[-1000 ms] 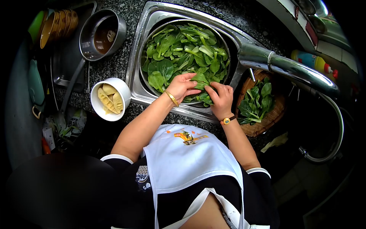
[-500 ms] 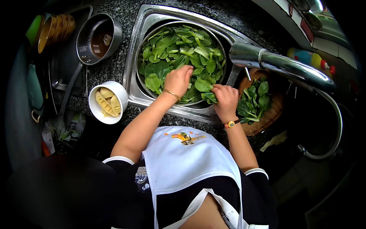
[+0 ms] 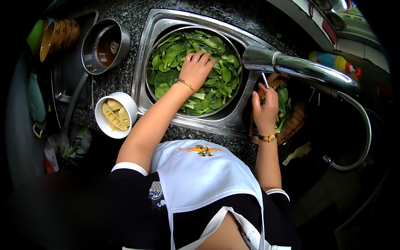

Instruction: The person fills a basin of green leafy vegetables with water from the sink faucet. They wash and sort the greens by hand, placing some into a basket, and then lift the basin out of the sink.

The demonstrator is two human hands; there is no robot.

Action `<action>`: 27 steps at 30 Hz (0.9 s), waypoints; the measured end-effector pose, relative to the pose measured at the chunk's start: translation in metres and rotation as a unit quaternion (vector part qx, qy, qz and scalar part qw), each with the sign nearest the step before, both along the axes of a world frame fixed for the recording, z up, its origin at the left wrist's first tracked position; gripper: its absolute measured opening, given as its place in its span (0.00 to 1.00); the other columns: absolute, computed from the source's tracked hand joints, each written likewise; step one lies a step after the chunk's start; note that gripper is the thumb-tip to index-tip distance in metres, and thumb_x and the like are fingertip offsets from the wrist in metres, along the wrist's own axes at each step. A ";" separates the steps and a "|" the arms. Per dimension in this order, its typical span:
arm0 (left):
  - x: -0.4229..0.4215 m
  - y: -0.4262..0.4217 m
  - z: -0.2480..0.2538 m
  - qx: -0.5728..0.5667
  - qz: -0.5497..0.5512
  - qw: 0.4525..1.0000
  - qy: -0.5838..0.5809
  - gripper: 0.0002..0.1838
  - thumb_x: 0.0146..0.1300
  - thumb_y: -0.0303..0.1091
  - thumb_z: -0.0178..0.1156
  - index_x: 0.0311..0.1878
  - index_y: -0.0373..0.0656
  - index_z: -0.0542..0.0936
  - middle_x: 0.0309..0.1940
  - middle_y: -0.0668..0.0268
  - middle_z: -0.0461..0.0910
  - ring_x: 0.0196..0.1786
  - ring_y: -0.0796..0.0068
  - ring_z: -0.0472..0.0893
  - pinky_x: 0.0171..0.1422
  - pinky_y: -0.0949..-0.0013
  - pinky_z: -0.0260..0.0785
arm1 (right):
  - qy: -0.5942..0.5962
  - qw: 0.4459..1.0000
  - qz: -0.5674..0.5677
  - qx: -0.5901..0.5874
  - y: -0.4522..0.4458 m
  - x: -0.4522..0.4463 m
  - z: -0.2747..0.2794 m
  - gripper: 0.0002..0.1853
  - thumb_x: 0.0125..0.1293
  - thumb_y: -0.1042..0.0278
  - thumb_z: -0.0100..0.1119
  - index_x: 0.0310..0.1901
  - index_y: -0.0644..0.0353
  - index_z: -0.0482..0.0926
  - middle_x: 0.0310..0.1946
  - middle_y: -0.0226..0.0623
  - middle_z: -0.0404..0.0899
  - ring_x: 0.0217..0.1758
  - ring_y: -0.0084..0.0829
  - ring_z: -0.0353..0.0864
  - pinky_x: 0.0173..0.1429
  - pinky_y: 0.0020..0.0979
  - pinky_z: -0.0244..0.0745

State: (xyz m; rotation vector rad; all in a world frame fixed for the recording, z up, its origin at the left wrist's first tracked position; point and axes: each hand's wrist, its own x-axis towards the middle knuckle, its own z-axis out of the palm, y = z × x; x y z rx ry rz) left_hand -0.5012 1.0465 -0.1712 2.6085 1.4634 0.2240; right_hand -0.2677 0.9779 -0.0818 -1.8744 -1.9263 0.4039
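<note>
Leafy greens (image 3: 225,75) fill a round metal basin (image 3: 153,98) set in the steel sink (image 3: 141,75). My left hand (image 3: 196,70) lies on top of these leaves, fingers spread, gripping nothing visible. Over a woven basket (image 3: 298,123) to the right of the sink, my right hand (image 3: 266,107) has its thumb and forefinger apart and appears to hold nothing. Beside that hand, more leafy greens (image 3: 284,104) rest in the basket, partly covered by it.
The chrome faucet (image 3: 312,71) reaches across above the basket. On the left stand a white bowl of dumplings (image 3: 132,109) and a saucepan (image 3: 85,52) with brown liquid. A loose leaf (image 3: 298,153) lies at lower right, and a yellow bottle (image 3: 339,63) at upper right.
My right hand has left the basin and moved right over the basket; the leaves it held are no longer in it. My left hand has shifted slightly up, its fingers now spread.
</note>
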 end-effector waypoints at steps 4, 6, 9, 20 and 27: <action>-0.005 -0.016 0.008 -0.044 0.030 0.997 -0.047 0.13 0.53 0.32 0.58 0.44 0.50 0.79 0.43 0.67 0.76 0.50 0.67 0.74 0.53 0.61 0.63 | 0.121 0.991 0.032 -0.047 0.031 -0.051 -0.042 0.10 0.61 0.74 0.58 0.44 0.64 0.77 0.37 0.41 0.78 0.31 0.36 0.79 0.37 0.30 0.74; -0.006 -0.026 0.016 -0.098 0.058 0.989 -0.091 0.15 0.50 0.37 0.63 0.43 0.49 0.78 0.38 0.68 0.75 0.44 0.67 0.74 0.46 0.62 0.64 | 0.052 0.992 0.085 -0.074 0.037 -0.065 -0.060 0.18 0.57 0.74 0.60 0.50 0.60 0.74 0.42 0.41 0.76 0.41 0.39 0.77 0.44 0.34 0.74; -0.001 -0.037 0.012 -0.104 0.068 0.990 -0.065 0.17 0.52 0.39 0.64 0.46 0.49 0.78 0.38 0.67 0.74 0.45 0.65 0.74 0.46 0.61 0.64 | -0.015 0.983 0.138 -0.117 0.037 -0.074 -0.079 0.30 0.49 0.73 0.65 0.56 0.56 0.69 0.48 0.40 0.73 0.50 0.42 0.72 0.51 0.39 0.71; -0.016 -0.047 0.029 -0.284 0.108 0.945 -0.119 0.13 0.49 0.32 0.66 0.39 0.46 0.79 0.37 0.63 0.73 0.46 0.59 0.73 0.51 0.59 0.65 | 0.026 0.973 0.192 -0.125 0.027 -0.054 -0.062 0.20 0.46 0.78 0.63 0.45 0.57 0.75 0.36 0.38 0.76 0.44 0.42 0.75 0.48 0.38 0.70; -0.033 -0.056 0.041 -0.429 0.158 0.859 -0.231 0.13 0.47 0.35 0.68 0.39 0.47 0.83 0.34 0.63 0.76 0.45 0.61 0.74 0.50 0.62 0.66 | 0.195 0.964 0.046 -0.176 0.022 -0.056 -0.060 0.17 0.54 0.79 0.57 0.47 0.60 0.76 0.42 0.42 0.79 0.44 0.43 0.79 0.47 0.35 0.75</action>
